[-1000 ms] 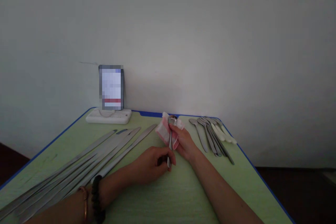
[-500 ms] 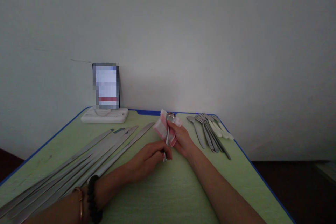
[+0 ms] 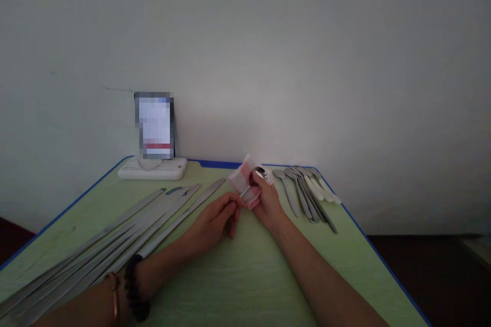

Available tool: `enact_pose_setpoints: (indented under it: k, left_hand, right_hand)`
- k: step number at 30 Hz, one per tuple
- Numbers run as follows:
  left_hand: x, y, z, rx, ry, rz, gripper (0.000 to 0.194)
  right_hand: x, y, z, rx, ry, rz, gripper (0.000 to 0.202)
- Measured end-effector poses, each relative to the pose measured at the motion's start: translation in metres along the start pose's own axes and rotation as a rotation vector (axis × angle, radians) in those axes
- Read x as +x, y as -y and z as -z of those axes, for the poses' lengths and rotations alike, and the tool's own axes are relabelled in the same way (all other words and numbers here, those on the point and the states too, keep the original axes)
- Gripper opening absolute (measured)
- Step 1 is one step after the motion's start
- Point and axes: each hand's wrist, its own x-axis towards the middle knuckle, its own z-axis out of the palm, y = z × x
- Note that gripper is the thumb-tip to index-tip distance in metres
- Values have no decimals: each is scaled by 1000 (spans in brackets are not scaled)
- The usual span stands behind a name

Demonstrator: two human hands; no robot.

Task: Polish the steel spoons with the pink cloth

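Above the middle of the table, a shiny metal spoon [image 3: 262, 172] is held between both hands, its bowl pointing up and to the right. A pink and white cloth [image 3: 240, 178] lies under and around the bowl. My right hand [image 3: 270, 207] is closed on the cloth and the spoon, with the thumb pressed against the bowl. My left hand [image 3: 219, 219] pinches the lower end of the spoon's handle, which is mostly covered by the fingers.
Several metal table knives [image 3: 126, 235] lie side by side on the left of the green table [image 3: 238, 286]. Several spoons [image 3: 301, 196] and white-handled cutlery [image 3: 320, 191] lie at the right. A phone [image 3: 155, 125] leans on the wall above a white power strip [image 3: 153, 168].
The spoon has tilted, its bowl swinging right and its handle now slanting down to the left. My left hand has shifted slightly up and left; the cloth has moved a little right.
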Motion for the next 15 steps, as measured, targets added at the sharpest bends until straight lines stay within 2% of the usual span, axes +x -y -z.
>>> enact_pose_setpoints:
  k: [3, 9, 12, 15]
  left_hand:
    - [0, 0, 1, -9, -42, 7, 19]
    - [1, 4, 6, 42, -202, -72, 14]
    - [0, 5, 7, 61, -219, -112, 12]
    - [-1, 4, 6, 30, -218, -163, 12]
  right_hand:
    - [2, 2, 1, 50, -36, 16, 17]
    - [1, 2, -2, 61, 53, -82, 16]
    - [-2, 3, -6, 60, 95, -119, 21]
    - [-3, 5, -6, 71, 154, -157, 36]
